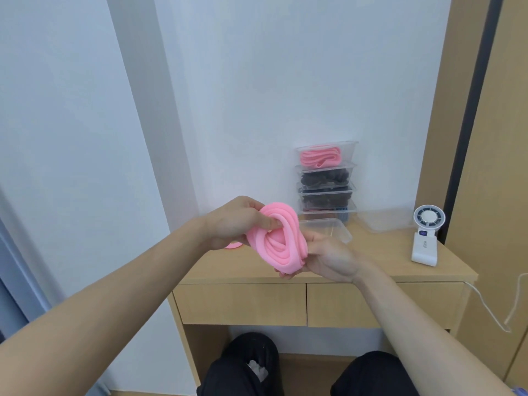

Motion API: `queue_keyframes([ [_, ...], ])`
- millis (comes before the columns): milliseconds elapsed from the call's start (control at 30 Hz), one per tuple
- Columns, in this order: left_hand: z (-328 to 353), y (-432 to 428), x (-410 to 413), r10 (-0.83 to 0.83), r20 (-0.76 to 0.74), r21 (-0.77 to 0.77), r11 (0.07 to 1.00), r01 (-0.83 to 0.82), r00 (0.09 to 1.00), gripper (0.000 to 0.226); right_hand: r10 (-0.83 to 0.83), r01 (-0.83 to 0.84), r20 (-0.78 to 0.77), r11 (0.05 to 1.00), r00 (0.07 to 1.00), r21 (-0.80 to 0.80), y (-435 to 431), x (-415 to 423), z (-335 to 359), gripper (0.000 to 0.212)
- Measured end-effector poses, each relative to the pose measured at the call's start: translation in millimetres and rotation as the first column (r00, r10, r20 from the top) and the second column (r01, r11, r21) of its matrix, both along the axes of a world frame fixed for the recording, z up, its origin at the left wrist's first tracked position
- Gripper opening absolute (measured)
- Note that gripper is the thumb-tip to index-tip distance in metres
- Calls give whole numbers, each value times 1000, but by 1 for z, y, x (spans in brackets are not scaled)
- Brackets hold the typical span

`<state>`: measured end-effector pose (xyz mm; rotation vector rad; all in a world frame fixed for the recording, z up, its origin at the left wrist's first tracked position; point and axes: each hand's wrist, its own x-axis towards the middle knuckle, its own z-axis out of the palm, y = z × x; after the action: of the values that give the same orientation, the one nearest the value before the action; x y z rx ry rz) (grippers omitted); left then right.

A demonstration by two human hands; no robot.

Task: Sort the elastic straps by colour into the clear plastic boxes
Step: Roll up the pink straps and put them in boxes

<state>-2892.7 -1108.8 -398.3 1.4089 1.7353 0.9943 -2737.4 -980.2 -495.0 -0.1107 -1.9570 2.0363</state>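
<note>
Head view: pink strap [275,238] held two-handed

Left grip [237,221] pinches the coiled strap's top and right grip [331,258] cups its lower end, slanting above the table's [385,258] front edge. Empty box [340,232] lies just behind, nearer the right grip.

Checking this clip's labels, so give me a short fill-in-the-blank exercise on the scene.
The left hand and right hand hold a coiled ___ strap.
The second box from the stack's top holds ___ straps.
The white fan stands on the desk, at its ___ end.
Missing words: pink; black; right.
</note>
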Motion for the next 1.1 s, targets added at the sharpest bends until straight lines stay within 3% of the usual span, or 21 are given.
queue_keyframes([
  [200,-20,6,3,31,151,47,998,-38,988,26,50,-49,31,998,998,-36,7,6,3,35],
  [433,-34,8,6,32,199,86,995,-50,979,25,149,-148,99,989,984,-16,9,13,10,33],
  [567,-36,7,8,-14,184,64,998,2,983,9,195,-196,117,981,974,-8,7,13,9,33],
  [867,-39,4,4,118,123,178,974,-139,985,18,-30,41,78,989,996,-142,4,1,-2,43],
  [967,-41,4,3,196,116,242,945,-219,974,23,-25,31,25,960,999,-277,-1,4,-1,72],
  [1033,-42,4,3,227,131,269,929,-255,965,30,-115,116,14,971,993,-210,-7,4,4,74],
  [1100,-44,5,5,234,174,271,922,-275,957,26,-320,319,-6,946,947,-63,-17,-4,6,52],
])
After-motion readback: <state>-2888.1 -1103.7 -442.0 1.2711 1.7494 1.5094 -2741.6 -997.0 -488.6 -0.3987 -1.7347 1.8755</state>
